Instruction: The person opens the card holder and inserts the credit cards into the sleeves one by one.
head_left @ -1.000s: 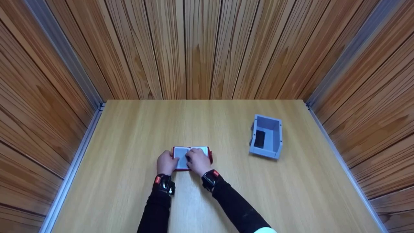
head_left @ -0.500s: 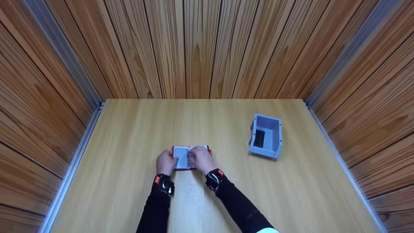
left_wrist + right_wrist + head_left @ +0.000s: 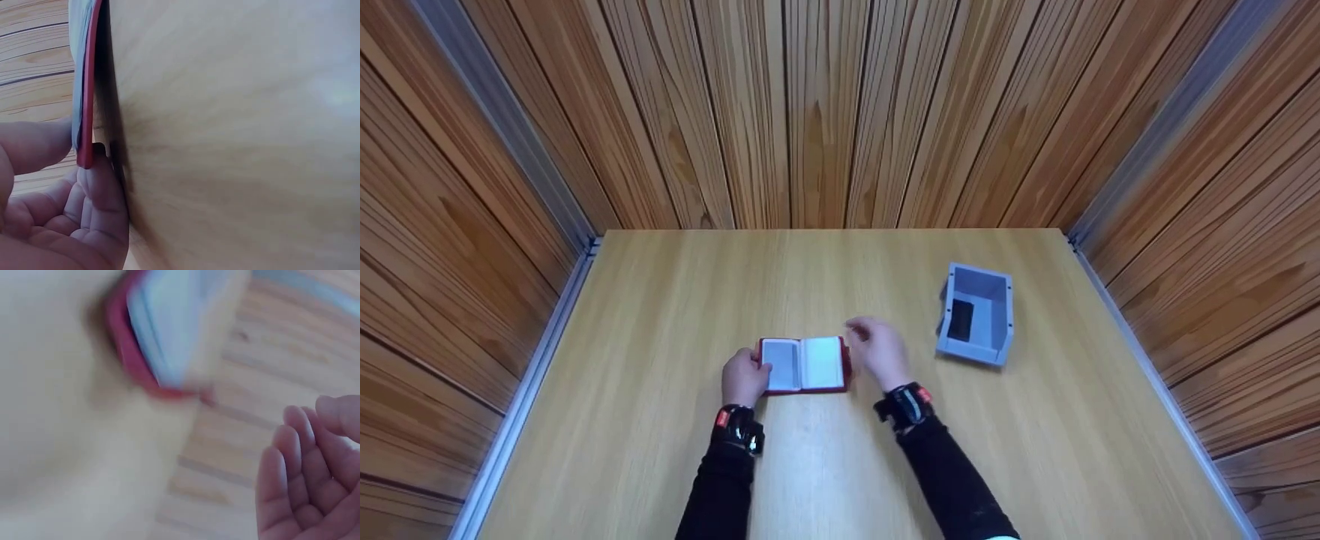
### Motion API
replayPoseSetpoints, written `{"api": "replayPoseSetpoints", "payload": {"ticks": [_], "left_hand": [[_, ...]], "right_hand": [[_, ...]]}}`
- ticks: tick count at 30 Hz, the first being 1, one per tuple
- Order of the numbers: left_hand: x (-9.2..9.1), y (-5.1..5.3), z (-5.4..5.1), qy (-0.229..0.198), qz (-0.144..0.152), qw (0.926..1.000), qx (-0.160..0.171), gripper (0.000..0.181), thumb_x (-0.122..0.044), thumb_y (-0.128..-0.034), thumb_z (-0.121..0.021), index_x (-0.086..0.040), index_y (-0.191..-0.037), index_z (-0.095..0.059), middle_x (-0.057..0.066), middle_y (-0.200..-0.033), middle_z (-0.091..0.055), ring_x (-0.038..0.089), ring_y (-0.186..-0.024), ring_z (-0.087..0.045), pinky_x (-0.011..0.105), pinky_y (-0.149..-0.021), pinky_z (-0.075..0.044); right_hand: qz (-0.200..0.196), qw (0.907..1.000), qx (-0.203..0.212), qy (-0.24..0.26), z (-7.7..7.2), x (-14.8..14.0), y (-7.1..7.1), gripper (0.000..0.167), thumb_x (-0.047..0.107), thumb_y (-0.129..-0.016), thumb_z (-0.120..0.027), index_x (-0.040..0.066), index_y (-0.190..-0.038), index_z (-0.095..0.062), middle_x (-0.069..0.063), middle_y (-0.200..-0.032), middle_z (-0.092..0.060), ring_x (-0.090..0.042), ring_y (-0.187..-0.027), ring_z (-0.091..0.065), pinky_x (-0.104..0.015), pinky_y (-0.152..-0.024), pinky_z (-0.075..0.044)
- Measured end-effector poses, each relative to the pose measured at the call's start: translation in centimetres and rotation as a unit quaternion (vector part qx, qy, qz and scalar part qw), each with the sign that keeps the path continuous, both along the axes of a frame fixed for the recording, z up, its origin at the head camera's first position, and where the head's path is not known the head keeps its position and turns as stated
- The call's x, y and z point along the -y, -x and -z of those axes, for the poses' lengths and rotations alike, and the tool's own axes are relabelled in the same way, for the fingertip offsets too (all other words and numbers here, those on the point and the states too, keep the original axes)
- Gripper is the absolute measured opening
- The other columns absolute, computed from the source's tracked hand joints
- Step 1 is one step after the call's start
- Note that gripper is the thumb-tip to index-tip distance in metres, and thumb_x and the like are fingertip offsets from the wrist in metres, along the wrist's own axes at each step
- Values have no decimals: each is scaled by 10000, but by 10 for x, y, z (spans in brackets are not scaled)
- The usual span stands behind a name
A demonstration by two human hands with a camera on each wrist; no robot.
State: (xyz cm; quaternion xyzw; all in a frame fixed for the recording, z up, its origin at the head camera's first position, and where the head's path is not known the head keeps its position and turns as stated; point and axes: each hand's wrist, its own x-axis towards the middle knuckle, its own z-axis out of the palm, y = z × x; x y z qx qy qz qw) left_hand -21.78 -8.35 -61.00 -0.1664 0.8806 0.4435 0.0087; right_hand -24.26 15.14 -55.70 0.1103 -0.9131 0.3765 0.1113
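Observation:
A red card holder lies spread open on the table, with pale, glossy sleeve-like pages inside its red cover. My left hand pinches its left edge. In the left wrist view the thumb is over the pages, and the curled fingers are under the red cover. To the right of the card holder, apart from it, is my right hand. Its fingers are loosely bent with nothing visible between them and the thumb. The card holder looks blurred in the right wrist view.
A grey-blue plastic bin stands at the right on the wooden table. A black flat piece lies inside the bin, at its left. Wood-plank walls enclose the table at the back and sides.
My right hand has come off the card holder's pages and moved right, uncovering the right-hand page. The left hand keeps its grip on the left edge.

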Motion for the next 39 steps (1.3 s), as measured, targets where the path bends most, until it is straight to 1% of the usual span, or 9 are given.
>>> {"api": "replayPoseSetpoints", "payload": {"ticks": [3,5,8,12,19,23,28,33,39], "left_hand": [[1,0,-1,-62,-30,9999,114,242,-73,-908,-671,72,-1092,-610,155,-946,-633,299,-908,-599,419,-798,-483],[2,0,-1,-45,-52,9999,94,239,-74,-906,-675,71,-1084,-609,153,-939,-630,298,-902,-597,416,-791,-480],[2,0,1,72,-70,9998,-144,230,-66,-884,-692,74,-1050,-619,146,-894,-632,299,-863,-600,422,-770,-479],[3,-1,4,242,-70,9988,-429,226,-51,-851,-711,83,-1012,-628,140,-845,-632,302,-817,-602,433,-752,-478],[1,-1,3,64,-96,9998,-143,220,-59,-879,-694,69,-1043,-620,131,-871,-622,287,-835,-593,414,-754,-477],[1,-1,3,-17,-96,9999,-47,219,-60,-885,-691,64,-1051,-619,131,-880,-621,284,-842,-593,406,-754,-480],[2,-1,3,54,-73,9999,-145,216,-57,-874,-697,70,-1032,-622,128,-862,-618,289,-830,-589,416,-755,-476],[2,-1,3,45,-14,9998,-189,214,-64,-875,-703,68,-1023,-622,119,-853,-607,283,-822,-577,415,-752,-468],[2,-2,4,183,8,9988,-460,211,-54,-852,-712,74,-997,-631,120,-829,-620,292,-805,-590,426,-740,-470]], "right_hand": [[533,9975,-7,458,-14,-32,7,168,124,-921,-673,27,-1044,-733,-107,-970,-698,-262,-912,-646,-419,-836,-506],[882,9945,-92,564,-20,-52,12,158,122,-919,-671,21,-1024,-734,-115,-953,-689,-264,-892,-636,-415,-814,-505],[1380,9889,-149,534,-25,-77,16,151,124,-920,-663,19,-1007,-730,-122,-932,-674,-268,-863,-624,-409,-785,-494],[1887,9806,26,531,-24,-103,20,155,131,-931,-644,17,-1008,-716,-131,-916,-650,-278,-844,-606,-409,-766,-467],[2562,9665,-41,157,-14,-139,32,138,91,-924,-634,-26,-982,-679,-195,-945,-628,-349,-905,-581,-465,-819,-440],[2666,9633,297,-147,-5,-152,39,167,76,-938,-612,-51,-1035,-659,-227,-1006,-627,-386,-964,-586,-492,-859,-443],[2518,9628,755,-627,3,-159,46,266,107,-947,-609,-88,-1126,-630,-287,-1102,-616,-433,-1061,-575,-516,-921,-434],[2423,9576,1046,-1157,12,-161,52,373,154,-949,-628,-132,-1186,-595,-334,-1136,-590,-466,-1100,-544,-531,-946,-413],[2278,9536,1142,-1602,24,-164,58,385,180,-933,-652,-175,-1070,-592,-362,-1033,-598,-506,-1033,-548,-570,-908,-420]]}}
